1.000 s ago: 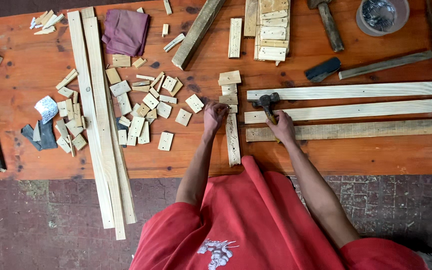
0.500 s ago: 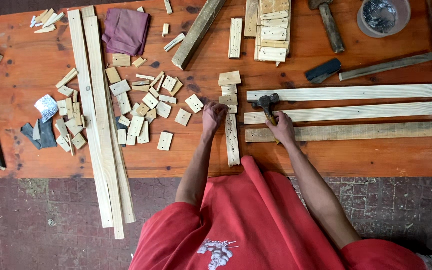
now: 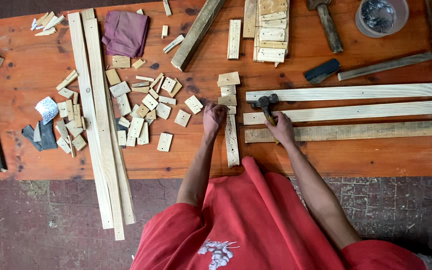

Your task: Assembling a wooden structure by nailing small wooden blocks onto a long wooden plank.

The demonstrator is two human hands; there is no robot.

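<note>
I sit at an orange wooden table point(image 3: 326, 160), seen from above, wearing a red shirt. My right hand point(image 3: 282, 127) is closed around the handle of a small hammer point(image 3: 266, 105), whose dark head lies just right of a short upright wood strip point(image 3: 232, 140). My left hand point(image 3: 214, 116) rests at the strip's left edge, fingers curled against it near its top, steadying it. Small wood blocks point(image 3: 228, 90) line up above the strip. Three long slats point(image 3: 356, 112) stretch away to the strip's right; scattered offcuts point(image 3: 146, 107) lie to its left. To do this well, I judge I should keep my left fingertips off the strike point and swing short and square.
</note>
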